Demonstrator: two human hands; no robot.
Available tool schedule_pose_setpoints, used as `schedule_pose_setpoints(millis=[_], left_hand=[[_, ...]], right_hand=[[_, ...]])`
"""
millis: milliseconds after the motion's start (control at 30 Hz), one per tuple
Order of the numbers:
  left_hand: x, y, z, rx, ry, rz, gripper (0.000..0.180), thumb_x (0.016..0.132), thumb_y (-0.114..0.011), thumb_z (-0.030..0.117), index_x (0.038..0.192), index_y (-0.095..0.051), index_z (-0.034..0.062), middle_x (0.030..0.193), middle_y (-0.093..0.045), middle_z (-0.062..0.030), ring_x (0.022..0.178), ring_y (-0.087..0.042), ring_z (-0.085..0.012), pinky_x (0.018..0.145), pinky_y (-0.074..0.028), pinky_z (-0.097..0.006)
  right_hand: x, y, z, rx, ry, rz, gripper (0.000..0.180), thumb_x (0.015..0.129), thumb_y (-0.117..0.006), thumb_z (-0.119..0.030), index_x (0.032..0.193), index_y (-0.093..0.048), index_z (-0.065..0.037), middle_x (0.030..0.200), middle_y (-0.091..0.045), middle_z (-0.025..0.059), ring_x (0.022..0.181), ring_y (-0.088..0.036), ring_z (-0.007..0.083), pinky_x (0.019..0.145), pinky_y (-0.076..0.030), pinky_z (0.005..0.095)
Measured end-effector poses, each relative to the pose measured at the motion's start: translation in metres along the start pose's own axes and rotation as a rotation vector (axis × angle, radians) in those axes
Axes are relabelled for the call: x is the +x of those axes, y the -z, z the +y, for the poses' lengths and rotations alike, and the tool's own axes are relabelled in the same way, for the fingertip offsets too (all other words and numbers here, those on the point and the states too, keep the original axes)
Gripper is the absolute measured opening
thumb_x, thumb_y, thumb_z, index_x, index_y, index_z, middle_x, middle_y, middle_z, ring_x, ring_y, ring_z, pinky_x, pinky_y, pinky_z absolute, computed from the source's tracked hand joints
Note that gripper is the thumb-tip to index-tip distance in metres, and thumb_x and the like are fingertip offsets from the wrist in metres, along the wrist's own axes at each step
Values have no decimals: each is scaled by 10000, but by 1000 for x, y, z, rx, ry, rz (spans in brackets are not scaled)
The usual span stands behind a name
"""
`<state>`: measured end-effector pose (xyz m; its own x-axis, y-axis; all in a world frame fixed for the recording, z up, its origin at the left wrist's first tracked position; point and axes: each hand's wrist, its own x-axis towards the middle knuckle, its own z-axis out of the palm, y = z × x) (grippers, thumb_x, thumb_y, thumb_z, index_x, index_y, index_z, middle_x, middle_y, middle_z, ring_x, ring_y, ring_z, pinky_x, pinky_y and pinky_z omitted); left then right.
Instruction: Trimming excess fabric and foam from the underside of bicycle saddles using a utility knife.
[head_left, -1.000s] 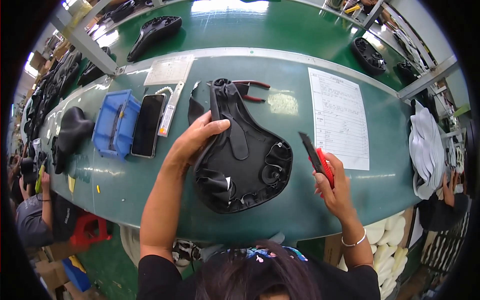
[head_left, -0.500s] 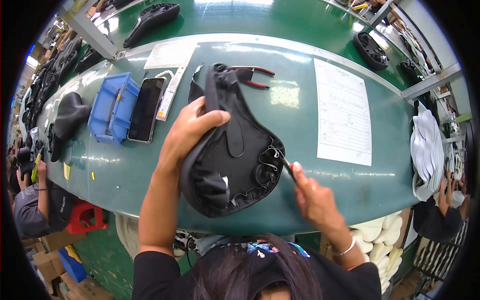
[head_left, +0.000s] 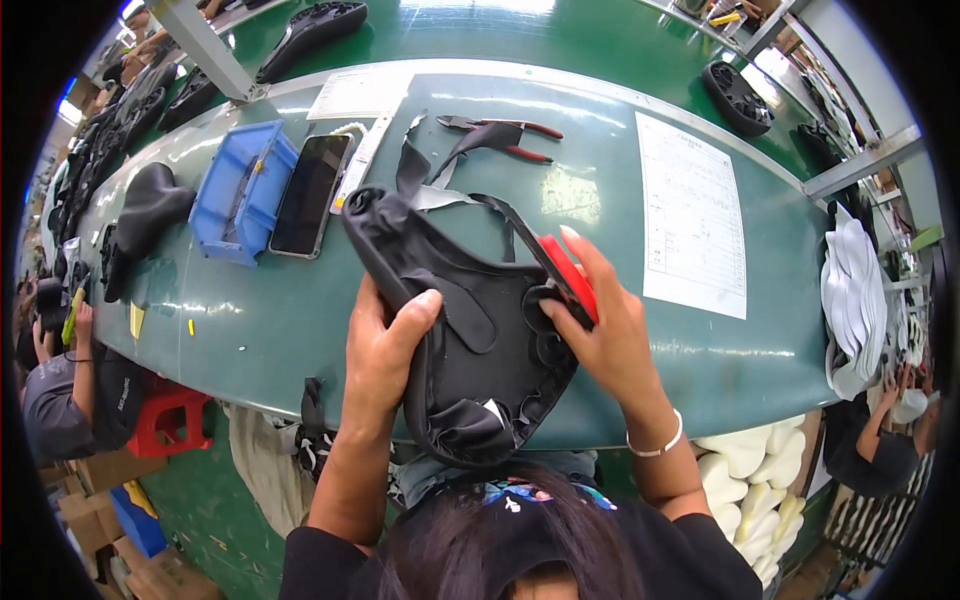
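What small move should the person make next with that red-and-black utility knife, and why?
Perhaps angle the utility knife toward the right edge of the upturned, black, saddle-shaped seat: the right hand holds the knife beside that edge, the left hand grips the opposite side, and loose black material bunches inside.

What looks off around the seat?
Two things: loose black scraps lie untidily by the pliers, one partly covering them. Inside the black seat, a flap at the wide end sits bunched and creased rather than flat. No spill visible.
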<state>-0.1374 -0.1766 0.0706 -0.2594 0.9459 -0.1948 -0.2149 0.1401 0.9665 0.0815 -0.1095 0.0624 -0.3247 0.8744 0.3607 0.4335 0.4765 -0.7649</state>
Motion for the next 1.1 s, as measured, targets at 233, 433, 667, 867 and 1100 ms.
schedule_pose_setpoints(millis=[233,433,667,867,1100], left_hand=[[-11,18,-20,1067,-507,407,594,692,-707,102,1227,-458,27,1214,-465,-172,1186,-422,-303,1017,-328,-404],[40,-45,6,1139,-738,-461,321,676,-703,175,967,-603,84,943,-579,-82,871,-520,-253,767,-348,-374],[56,-48,1,858,-554,-591,115,837,-608,140,725,-621,118,619,-503,-26,611,-440,-170,712,-273,-304],[51,-41,2,-91,-371,-211,97,882,-550,86,859,-571,-7,787,-589,-92,869,-577,-183,823,-413,-298],[53,-60,8,-639,-306,-619,291,961,-491,255,789,-554,29,749,-568,-95,690,-556,-178,628,-451,-280]], right_hand=[[1,57,40,463,-395,376,421,801,-612,-28,1213,-526,-4,774,-563,19,537,-484,58,457,-417,194],[-25,24,-49,361,-155,-197,535,796,-733,-119,1265,-493,-23,939,-626,89,743,-608,151,690,-496,307],[-50,56,-4,-435,78,-338,628,811,-648,-37,1388,-439,-175,747,-586,74,568,-587,226,502,-468,320],[-83,33,-31,-589,-89,-325,603,826,-617,-100,1394,-437,-192,658,-522,71,469,-530,244,415,-399,380],[-53,14,-39,-777,-161,-254,609,823,-605,-125,1403,-418,-129,593,-508,85,428,-519,278,410,-399,408]])
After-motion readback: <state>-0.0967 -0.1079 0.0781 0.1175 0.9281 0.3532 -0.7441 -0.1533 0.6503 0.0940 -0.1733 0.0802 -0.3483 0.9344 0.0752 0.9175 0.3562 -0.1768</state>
